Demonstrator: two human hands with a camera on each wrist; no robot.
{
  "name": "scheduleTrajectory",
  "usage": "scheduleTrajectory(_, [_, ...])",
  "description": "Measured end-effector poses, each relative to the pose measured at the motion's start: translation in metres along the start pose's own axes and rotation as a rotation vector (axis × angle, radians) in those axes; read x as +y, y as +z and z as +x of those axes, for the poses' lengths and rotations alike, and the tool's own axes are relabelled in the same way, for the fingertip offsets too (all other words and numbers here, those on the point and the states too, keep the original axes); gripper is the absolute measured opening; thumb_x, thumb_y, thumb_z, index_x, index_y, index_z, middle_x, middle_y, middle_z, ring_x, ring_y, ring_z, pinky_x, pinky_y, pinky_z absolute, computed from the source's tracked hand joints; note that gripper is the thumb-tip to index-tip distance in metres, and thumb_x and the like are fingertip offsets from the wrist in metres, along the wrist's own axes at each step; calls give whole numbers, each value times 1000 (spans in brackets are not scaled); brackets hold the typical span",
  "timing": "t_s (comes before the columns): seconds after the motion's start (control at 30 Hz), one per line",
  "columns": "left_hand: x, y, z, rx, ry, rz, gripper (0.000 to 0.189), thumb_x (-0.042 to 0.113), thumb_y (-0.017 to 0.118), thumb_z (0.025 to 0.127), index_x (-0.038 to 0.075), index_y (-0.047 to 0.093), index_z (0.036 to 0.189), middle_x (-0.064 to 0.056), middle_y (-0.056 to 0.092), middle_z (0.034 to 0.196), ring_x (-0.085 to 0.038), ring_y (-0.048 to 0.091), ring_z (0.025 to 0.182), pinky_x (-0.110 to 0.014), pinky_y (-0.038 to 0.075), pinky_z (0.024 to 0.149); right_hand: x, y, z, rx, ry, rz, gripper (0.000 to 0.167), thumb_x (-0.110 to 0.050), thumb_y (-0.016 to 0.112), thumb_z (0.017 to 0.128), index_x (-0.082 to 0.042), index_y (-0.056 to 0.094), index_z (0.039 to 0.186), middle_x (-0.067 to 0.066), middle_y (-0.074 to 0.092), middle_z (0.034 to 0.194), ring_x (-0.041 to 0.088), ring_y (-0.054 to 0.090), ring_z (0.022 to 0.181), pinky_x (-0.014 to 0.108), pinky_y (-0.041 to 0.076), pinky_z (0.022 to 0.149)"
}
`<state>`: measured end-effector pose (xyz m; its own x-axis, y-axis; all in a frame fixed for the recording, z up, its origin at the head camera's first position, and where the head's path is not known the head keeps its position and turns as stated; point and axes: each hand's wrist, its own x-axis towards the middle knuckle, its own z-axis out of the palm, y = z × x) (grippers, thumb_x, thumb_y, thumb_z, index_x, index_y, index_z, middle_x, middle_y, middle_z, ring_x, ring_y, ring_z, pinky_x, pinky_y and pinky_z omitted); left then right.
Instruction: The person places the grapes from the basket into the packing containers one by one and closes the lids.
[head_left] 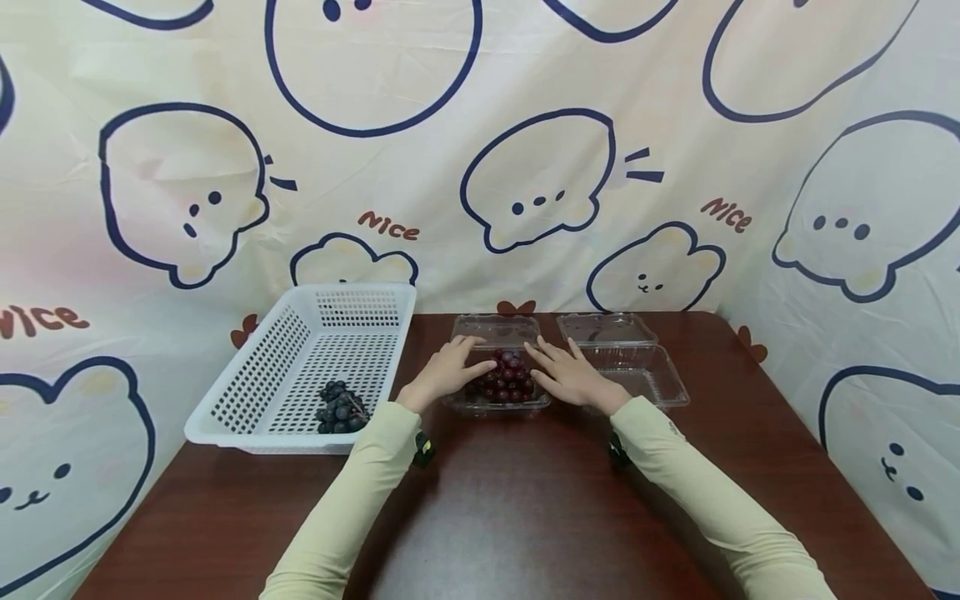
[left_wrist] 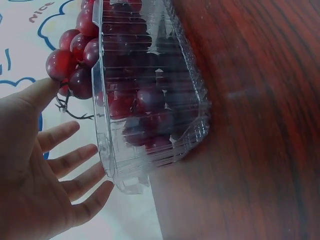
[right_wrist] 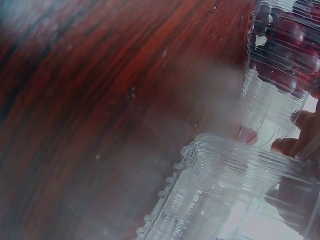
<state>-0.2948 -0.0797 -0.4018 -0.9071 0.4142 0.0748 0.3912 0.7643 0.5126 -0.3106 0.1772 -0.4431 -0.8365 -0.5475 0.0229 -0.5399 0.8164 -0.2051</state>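
Red grapes (head_left: 512,382) fill a clear plastic clamshell box (head_left: 498,407) on the table, its lid (head_left: 497,330) folded back behind it. My left hand (head_left: 444,372) is at the box's left side, fingers spread. In the left wrist view the thumb of the left hand (left_wrist: 35,165) touches a grape (left_wrist: 61,64) above the rim, near a bare stem. My right hand (head_left: 576,377) lies spread on the other side, between this box and a second clear box (head_left: 660,379). The right wrist view shows only part of its fingers (right_wrist: 306,131), some behind clear plastic.
A white perforated basket (head_left: 251,367) stands at the left, with a bunch of dark grapes (head_left: 341,410) in its near right corner. The second box, with its lid (head_left: 607,328) folded back, is at the right. A printed cloth (head_left: 435,183) hangs behind the brown table (head_left: 525,500).
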Motion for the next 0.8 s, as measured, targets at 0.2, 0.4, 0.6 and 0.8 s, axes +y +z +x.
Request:
scheduleTrajectory(0.2, [-3,4,-2,47,-25,-31,61,47,52,91,10,42,138,-13,40,141,-36,35,128,-57,31,101,-1,-1,1,7,2,-6,57,-43,30,100,-20,14,150,14,15,154,30,21,140,57,-3,110])
scheduleTrajectory(0.4, [-7,9,-5,110,-40,-87,62,44,55,90,10,40,139,-14,37,141,-36,31,128,-58,33,98,0,0,1,9,12,14,58,-46,30,99,-21,16,149,14,17,153,29,21,140,57,-6,110])
scheduleTrajectory(0.6, [-10,14,-5,150,-76,-172,66,43,58,89,9,36,141,-18,31,143,-39,27,130,-57,34,98,0,1,4,48,36,33,55,-46,30,99,-22,22,148,13,23,152,29,25,138,55,-8,110])
scheduleTrajectory(0.8, [-13,19,-3,188,-116,-301,76,39,64,86,8,27,144,-21,24,146,-40,23,134,-57,30,102,-2,2,6,112,41,55,50,-42,31,100,-20,33,145,14,31,148,29,29,136,56,-5,111])
